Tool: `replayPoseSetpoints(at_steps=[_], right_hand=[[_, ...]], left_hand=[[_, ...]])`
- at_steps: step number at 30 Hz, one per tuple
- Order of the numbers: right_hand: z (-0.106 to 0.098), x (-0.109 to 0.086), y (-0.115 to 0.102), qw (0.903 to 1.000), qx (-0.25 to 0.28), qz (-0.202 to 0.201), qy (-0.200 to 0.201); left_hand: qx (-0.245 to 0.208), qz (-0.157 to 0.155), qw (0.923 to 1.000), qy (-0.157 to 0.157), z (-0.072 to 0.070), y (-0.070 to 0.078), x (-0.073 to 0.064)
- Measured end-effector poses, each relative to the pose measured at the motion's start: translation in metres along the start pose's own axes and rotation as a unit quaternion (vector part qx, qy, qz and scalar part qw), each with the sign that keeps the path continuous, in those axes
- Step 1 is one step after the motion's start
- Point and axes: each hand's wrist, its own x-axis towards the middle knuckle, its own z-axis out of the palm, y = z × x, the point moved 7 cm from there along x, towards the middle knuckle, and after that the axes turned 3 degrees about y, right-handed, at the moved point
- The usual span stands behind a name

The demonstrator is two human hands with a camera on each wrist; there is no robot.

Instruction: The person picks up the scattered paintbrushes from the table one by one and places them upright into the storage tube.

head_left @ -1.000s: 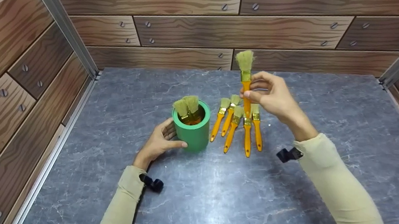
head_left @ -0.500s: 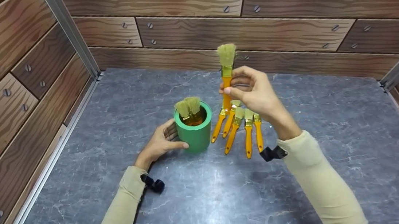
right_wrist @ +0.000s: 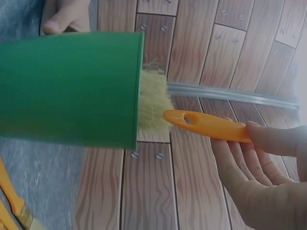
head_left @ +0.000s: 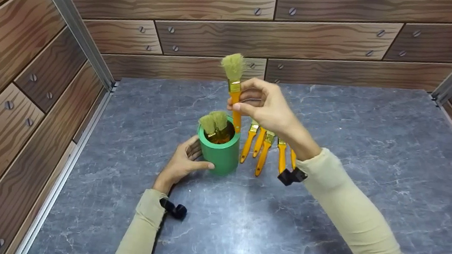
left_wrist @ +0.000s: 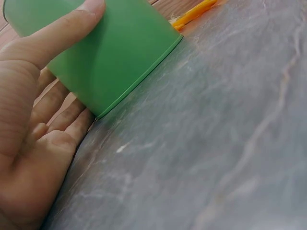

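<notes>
Left hand [head_left: 185, 162]: I find it curled round the green cup [head_left: 221, 157], thumb in front, fingers behind. The cup stands upright, two brushes [head_left: 208, 123] inside, bristles up. Right hand [head_left: 267, 108]: thumb and fingers pinch the raised brush [head_left: 234, 86] by its handle, bristles upward, its lower end just above the rim. From my remote views, five loose brushes [head_left: 264, 155] lie right of the cup.

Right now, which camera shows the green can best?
The head view: it shows the can, rim and side, with brushes inside. The left wrist view shows its side, cropped; the right wrist view shows its side, but not inside.
</notes>
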Motion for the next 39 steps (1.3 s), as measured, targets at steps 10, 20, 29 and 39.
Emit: replayPoseSetpoints(at_steps=[10, 20, 29, 39], right_hand=[[0.019, 0.003, 0.013, 0.9996, -0.03, 0.002, -0.003], [0.029, 0.006, 0.014, 0.9993, -0.014, -0.031, 0.014], [0.039, 0.005, 0.02, 0.9997, -0.012, -0.02, -0.005], [0.042, 0.005, 0.02, 0.9989, 0.004, -0.036, -0.028]], left_hand=[[0.004, 0.003, 1.0, 0.0, 0.0, 0.001, 0.0], [0.0, 0.003, 1.0, -0.002, 0.0, 0.0, 0.0], [-0.009, -0.001, 0.9999, -0.008, 0.001, 0.0, 0.0], [-0.006, 0.011, 0.9999, -0.011, 0.001, 0.002, 0.001]])
